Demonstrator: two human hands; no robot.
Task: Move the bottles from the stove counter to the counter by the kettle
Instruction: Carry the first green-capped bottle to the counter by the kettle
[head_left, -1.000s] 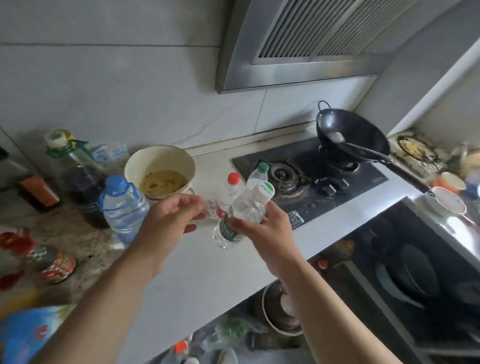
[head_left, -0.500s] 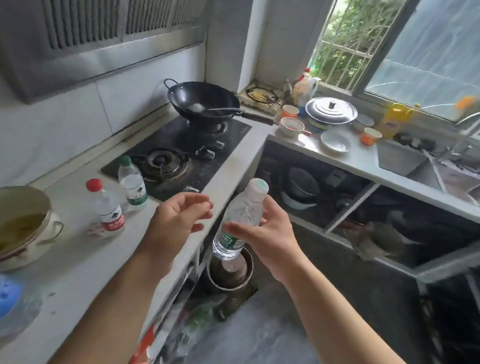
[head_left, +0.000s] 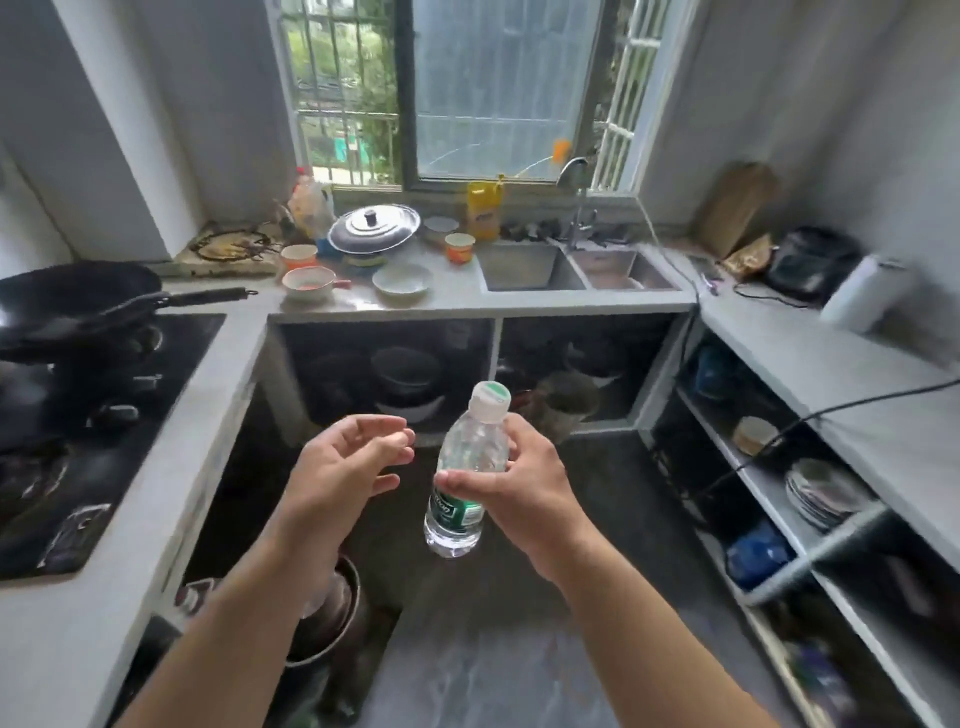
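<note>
A grey U-shaped kitchen counter (head_left: 363, 306) wraps the room beneath a barred window (head_left: 452, 88) — stove (head_left: 104, 415) and black wok (head_left: 72, 301) far to the left of the hands, twin sink (head_left: 571, 270) ahead of them, and a white kettle (head_left: 865, 293) up to the right. Over the dark floor, the right hand (head_left: 524, 493) grips a clear water bottle (head_left: 465, 475) around its middle, fingers closed on it. The left hand (head_left: 337, 473) hangs beside it, half open, fingers loosely curled and touching nothing. The bottle tilts slightly — white cap, green label.
</note>
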